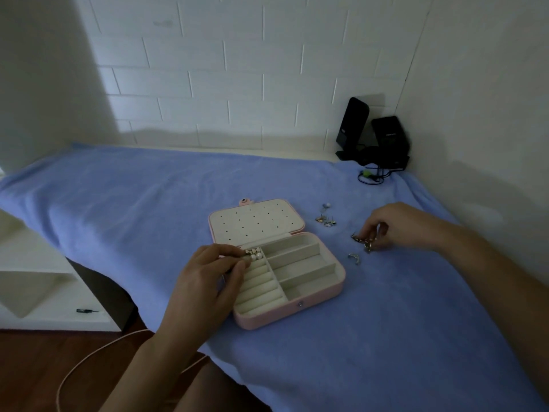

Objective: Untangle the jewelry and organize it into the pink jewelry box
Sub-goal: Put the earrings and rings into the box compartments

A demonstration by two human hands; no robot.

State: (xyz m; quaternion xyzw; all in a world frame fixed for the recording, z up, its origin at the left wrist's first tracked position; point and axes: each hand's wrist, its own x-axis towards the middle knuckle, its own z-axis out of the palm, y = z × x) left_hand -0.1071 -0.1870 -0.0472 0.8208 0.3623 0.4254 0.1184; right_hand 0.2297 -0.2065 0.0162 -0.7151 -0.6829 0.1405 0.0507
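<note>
Right now your left hand (208, 281) is pinching a small piece (247, 253), too tiny to identify, over the back-left pocket of the open pink box (267, 318), where pearl studs (257, 256) are already lying. Be lowering it straight in, releasing only once it's sitting below the divider. Your right hand (395, 227) is curling its fingers onto the tangle (365, 242) on the blue towel (148, 203), near the box's right side. Be lifting it, not dragging. A silver hoop (354, 258) and loose earrings (325, 218) are lying near, so be keeping your wrist off them. The towel edge is dropping away under your left forearm; free room is lying in front and right
</note>
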